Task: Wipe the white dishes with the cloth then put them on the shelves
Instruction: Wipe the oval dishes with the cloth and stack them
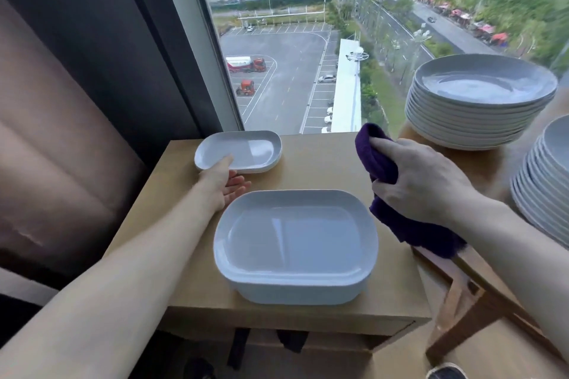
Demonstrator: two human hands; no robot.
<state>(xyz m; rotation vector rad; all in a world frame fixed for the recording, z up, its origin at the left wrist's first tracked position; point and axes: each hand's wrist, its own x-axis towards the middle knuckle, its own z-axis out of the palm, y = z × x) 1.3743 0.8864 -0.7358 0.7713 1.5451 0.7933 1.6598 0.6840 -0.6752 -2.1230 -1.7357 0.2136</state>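
The right hand (421, 181) is closed around a bunched purple cloth (381, 163), whose loose end hangs below the wrist. The left hand (226, 177) reaches forward with fingers straight and its thumb lying on the near rim of a small stack of white dishes (243, 149). It seems to touch rather than grip, though the fingers' ends are hard to make out. Between the two forearms, nearer than both hands, a taller stack of rectangular white dishes (295, 243) sits on the tabletop (317, 160). Beyond and beside the right hand stand two stacks of round plates (480, 101).
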